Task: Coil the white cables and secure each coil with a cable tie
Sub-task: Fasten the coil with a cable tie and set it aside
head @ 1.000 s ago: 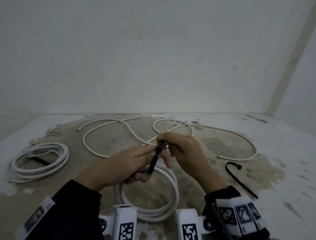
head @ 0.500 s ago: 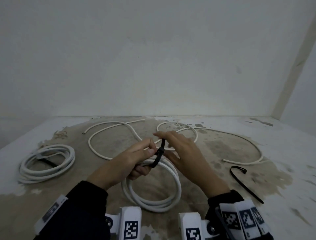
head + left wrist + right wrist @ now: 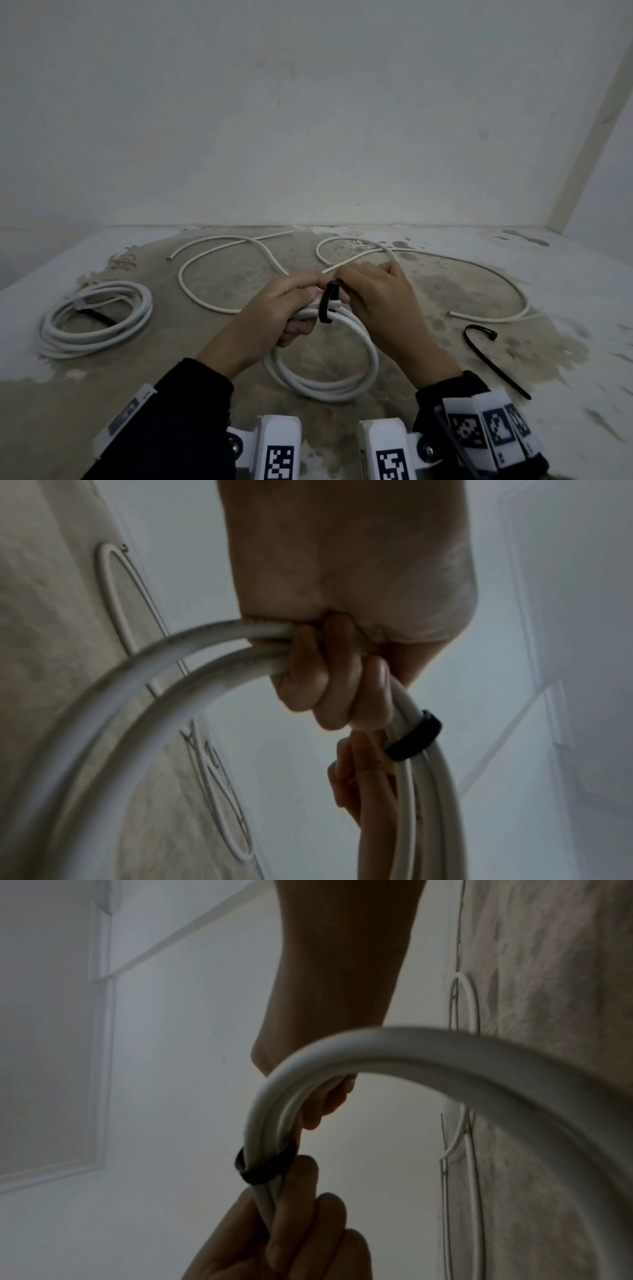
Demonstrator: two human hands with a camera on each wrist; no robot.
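Observation:
A white cable coil [image 3: 325,380] is held up over the table between both hands. My left hand [image 3: 301,308] grips its bundled strands, fingers curled round them [image 3: 325,688]. A black cable tie [image 3: 327,305] is looped round the strands just right of that grip, also seen as a band in the left wrist view [image 3: 414,739] and the right wrist view [image 3: 267,1167]. My right hand [image 3: 346,291] pinches the tie's top end, with fingers against the coil [image 3: 329,1099]. The tie's head is partly hidden by the fingers.
A finished coil [image 3: 96,318] with a black tie lies at the left. Two loose white cables [image 3: 219,246] [image 3: 486,274] sprawl across the back of the table. A spare black cable tie [image 3: 489,359] lies at the right. A wall stands close behind.
The tie strap, which stood out long between the hands a second ago, now sits as a small loop round the coil's strands. Both hands have drawn closer together.

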